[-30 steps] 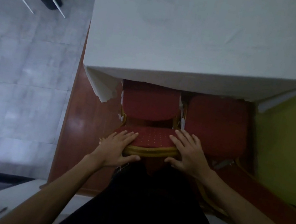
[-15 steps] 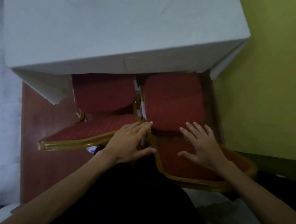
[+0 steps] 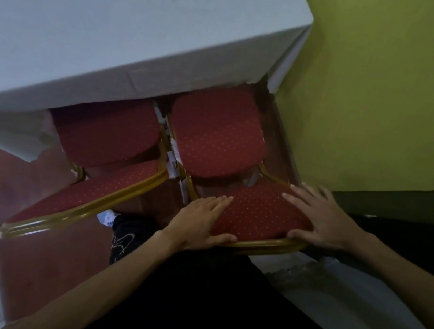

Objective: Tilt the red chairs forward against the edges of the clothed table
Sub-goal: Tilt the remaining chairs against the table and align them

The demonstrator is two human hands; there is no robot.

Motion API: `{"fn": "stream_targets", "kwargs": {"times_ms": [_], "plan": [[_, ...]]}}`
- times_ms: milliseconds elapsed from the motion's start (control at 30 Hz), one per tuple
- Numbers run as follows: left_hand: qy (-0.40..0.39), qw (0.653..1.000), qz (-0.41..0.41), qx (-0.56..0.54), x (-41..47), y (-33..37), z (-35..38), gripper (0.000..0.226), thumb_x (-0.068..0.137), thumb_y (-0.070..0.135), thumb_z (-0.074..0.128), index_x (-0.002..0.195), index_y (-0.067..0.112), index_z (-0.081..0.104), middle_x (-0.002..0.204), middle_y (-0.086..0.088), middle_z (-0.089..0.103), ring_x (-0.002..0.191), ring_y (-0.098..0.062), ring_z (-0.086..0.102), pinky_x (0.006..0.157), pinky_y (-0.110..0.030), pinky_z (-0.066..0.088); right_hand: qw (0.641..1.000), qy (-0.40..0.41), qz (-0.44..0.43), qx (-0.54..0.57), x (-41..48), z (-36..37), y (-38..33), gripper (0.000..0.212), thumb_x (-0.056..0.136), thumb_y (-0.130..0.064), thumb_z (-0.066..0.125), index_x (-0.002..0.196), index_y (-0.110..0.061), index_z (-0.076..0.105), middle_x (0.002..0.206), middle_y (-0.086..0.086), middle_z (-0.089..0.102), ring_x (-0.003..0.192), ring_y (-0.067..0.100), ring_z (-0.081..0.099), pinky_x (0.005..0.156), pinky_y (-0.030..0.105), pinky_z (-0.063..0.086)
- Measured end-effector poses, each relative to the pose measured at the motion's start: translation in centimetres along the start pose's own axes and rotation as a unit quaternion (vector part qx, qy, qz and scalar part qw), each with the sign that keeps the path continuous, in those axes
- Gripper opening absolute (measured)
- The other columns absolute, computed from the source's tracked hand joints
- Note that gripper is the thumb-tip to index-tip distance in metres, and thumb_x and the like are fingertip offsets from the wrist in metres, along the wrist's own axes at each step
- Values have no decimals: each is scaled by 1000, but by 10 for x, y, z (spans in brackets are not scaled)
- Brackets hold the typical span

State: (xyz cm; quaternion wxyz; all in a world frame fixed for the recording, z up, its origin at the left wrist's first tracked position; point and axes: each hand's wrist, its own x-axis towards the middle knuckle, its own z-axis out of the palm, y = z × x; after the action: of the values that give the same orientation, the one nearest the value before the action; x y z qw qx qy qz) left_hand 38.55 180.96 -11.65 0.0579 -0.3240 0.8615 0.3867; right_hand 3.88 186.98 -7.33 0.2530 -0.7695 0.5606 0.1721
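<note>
Left hand (image 3: pixel 198 222): lay flat, lower centre of the frame, fingers spread over the near left part of the right chair's backrest, thumb hooked on its gold rim.
Right hand (image 3: pixel 320 222): lay flat at centre right, fingers spread on the same backrest, thumb under the padded edge at the rim.
Right red padded chair with gold metal frame (image 3: pixel 237 173): stood at frame centre, seat tucked under the table edge, dotted backrest facing up beneath both hands.
Left red padded chair with gold metal frame (image 3: pixel 102 169): stood just beside it at centre left, untouched, backrest slanting toward the lower left.
Table draped in a white cloth (image 3: pixel 113 22): filled the upper left.
Yellow-green wall (image 3: pixel 403 93): filled the upper right.
Reddish-brown floor (image 3: pixel 34 264): showed at lower left.
</note>
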Motion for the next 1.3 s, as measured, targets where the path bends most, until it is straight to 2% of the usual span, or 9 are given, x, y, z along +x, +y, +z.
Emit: {"fn": "stream_targets", "kwargs": {"times_ms": [133,200,300,400,567,700,833,967,1300], "plan": [[-45,999,14,0,-1,7,14,99,85,81,38,157,21,9,160,-8,26,144,-25,29,118,-42,27,999,-21,-5,42,-23,11,6,91,85,-85,36,157,-34,16,164,-5,11,152,17,5,121,46,-3],[-57,998,18,8,-3,7,19,100,84,82,37,157,20,9,160,-9,26,144,-26,30,117,-42,28,998,-27,-11,53,-32,19,6,93,84,-85,39,157,-32,17,164,-7,12,151,16,7,120,42,-3],[-82,996,15,9,-1,7,23,101,83,83,37,157,20,8,160,-9,25,144,-26,29,117,-41,27,999,-5,-3,54,-37,32,4,94,84,-84,42,156,-25,27,161,-1,28,148,20,23,120,40,3],[-118,993,11,0,3,10,23,100,84,81,39,157,21,7,161,-8,23,145,-25,28,116,-40,27,999,28,-5,38,-35,38,5,92,84,-83,43,151,-19,38,153,4,42,143,25,35,118,44,13],[-164,986,-7,-29,9,12,30,93,88,75,40,157,24,6,162,-5,21,145,-24,25,113,-45,33,999,23,-4,23,-35,40,7,89,85,-83,40,146,-19,44,152,3,44,142,26,37,118,47,19],[-190,981,-19,-36,11,8,36,93,87,78,33,157,24,4,163,-5,14,147,-23,19,114,-50,33,1000,7,-4,-1,-32,37,8,88,86,-83,37,145,-19,46,150,4,47,139,28,42,116,49,26],[-178,982,-33,-59,9,9,40,92,89,76,26,158,21,0,165,-7,3,150,-28,6,120,-50,20,1000,11,-10,-23,-22,28,10,88,87,-83,35,143,-17,48,147,5,51,136,29,46,113,52,31],[-123,986,-64,-94,17,10,40,85,94,69,27,158,21,-1,165,-7,0,150,-30,1,122,-49,6,999,8,1,-31,-6,13,20,87,88,-82,33,145,-18,45,149,4,48,137,28,43,116,51,28],[-87,982,-92,-139,48,-2,6,79,95,68,29,157,28,2,165,-7,2,150,-32,1,119,-49,2,997,1,2,-78,42,-35,43,93,85,-86,28,144,-17,45,149,6,49,136,30,46,113,52,31]]}}
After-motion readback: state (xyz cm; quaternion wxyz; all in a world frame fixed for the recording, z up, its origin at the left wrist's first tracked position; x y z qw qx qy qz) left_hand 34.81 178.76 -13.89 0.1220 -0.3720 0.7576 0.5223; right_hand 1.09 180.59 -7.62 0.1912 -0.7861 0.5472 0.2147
